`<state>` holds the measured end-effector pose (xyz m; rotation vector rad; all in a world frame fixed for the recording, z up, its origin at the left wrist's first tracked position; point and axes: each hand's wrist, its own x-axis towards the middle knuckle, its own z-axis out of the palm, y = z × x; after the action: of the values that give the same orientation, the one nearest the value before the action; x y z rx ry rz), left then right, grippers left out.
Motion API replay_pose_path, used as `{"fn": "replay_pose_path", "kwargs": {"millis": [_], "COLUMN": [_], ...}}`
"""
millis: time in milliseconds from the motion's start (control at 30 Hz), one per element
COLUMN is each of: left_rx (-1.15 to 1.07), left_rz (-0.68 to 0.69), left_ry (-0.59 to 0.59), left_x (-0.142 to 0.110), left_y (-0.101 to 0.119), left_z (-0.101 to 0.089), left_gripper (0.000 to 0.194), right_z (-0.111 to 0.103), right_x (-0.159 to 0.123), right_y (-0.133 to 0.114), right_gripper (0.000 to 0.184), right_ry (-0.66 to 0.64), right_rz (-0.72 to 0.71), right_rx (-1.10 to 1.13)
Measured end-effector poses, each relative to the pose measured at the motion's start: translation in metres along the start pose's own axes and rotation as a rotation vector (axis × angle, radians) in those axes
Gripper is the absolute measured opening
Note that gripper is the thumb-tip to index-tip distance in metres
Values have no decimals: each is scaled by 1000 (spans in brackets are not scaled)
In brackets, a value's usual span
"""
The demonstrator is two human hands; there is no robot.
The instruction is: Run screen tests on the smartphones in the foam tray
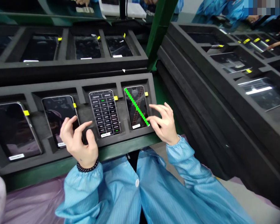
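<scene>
My right hand (162, 123) is at the lower right corner of a smartphone (133, 109), a finger at its screen where a thick green diagonal line ends. The fingers are spread and hold nothing. My left hand (80, 140), wearing a dark braided bracelet (87, 168), hovers with fingers apart between two phones. To its right a smartphone (105, 113) shows a grid menu with a few green cells. A dark-screened smartphone (58, 115) lies partly behind the left fingers. All sit in recesses of a black foam tray (84, 81).
Another dark phone (9, 127) lies at the tray's left end. Behind stands a foam tray (72, 65) of phones with yellow tabs. A green post (162, 23) rises beside stacked black trays (189, 81) on the right. Co-workers in blue sleeves (212, 11) are at the back.
</scene>
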<state>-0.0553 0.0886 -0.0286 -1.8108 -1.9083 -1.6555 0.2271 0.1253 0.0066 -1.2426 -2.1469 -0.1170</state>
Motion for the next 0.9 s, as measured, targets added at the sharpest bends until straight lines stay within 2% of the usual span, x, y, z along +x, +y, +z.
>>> {"fn": "replay_pose_path", "kwargs": {"millis": [100,233,333,567,900], "left_rx": [11,28,30,46,17], "left_rz": [-3,-8,-8,-26,-11], "left_ry": [-6,-13,-15,-17,-15], "left_x": [0,-1,-1,-1,-1], "left_y": [-1,-2,-2,-2,-1], "left_z": [0,0,0,0,-1], "left_gripper": [25,24,25,25,24], "right_z": [14,30,33,25,18], "right_x": [29,58,63,46,0], "right_y": [10,22,25,17,-12], "right_gripper": [35,40,38,33,27], "right_ry": [80,46,22,-14,-54], "right_rz": [100,159,141,91,-100], "right_rx": [-28,-104,-115,-104,-17]}}
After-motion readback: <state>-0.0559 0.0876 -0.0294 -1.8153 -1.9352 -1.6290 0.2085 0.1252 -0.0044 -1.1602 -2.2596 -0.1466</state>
